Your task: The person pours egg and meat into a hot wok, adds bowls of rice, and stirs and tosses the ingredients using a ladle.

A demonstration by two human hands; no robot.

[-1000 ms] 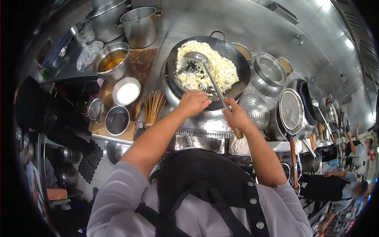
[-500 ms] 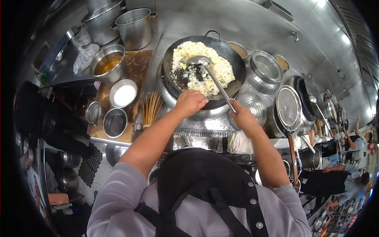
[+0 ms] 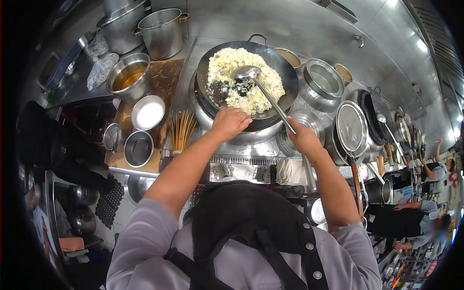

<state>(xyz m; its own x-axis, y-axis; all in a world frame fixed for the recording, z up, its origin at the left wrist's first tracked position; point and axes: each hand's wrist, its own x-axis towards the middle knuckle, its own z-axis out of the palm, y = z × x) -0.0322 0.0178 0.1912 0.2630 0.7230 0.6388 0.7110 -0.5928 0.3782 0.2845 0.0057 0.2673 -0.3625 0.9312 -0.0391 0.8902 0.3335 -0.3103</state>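
Observation:
A dark wok (image 3: 288, 72) sits on the burner, with pale rice mixed with yellow bits (image 3: 270, 82) spread in it. My left hand (image 3: 230, 123) is closed on the wok's near rim. The long-handled ladle (image 3: 270, 97) is gripped by my right hand (image 3: 304, 138), fingers wrapped round its handle. The ladle's bowl rests over the rice near the middle of the wok, beside a bare dark patch. A perforated strainer (image 3: 312, 123) lies behind my right hand.
On the left stand a pot of yellow liquid (image 3: 126, 79), a bowl of white contents (image 3: 148, 112), a dark-bottomed bowl (image 3: 138, 149) and bamboo sticks (image 3: 181, 131). At right are a lidded pot (image 3: 325, 82) and a mesh strainer (image 3: 352, 126). Another person (image 3: 401, 220) stands far right.
The ladle's bowl has shifted a little over the rice, and my right hand has moved right and back. My left hand stays on the rim. The whole view has shifted slightly.

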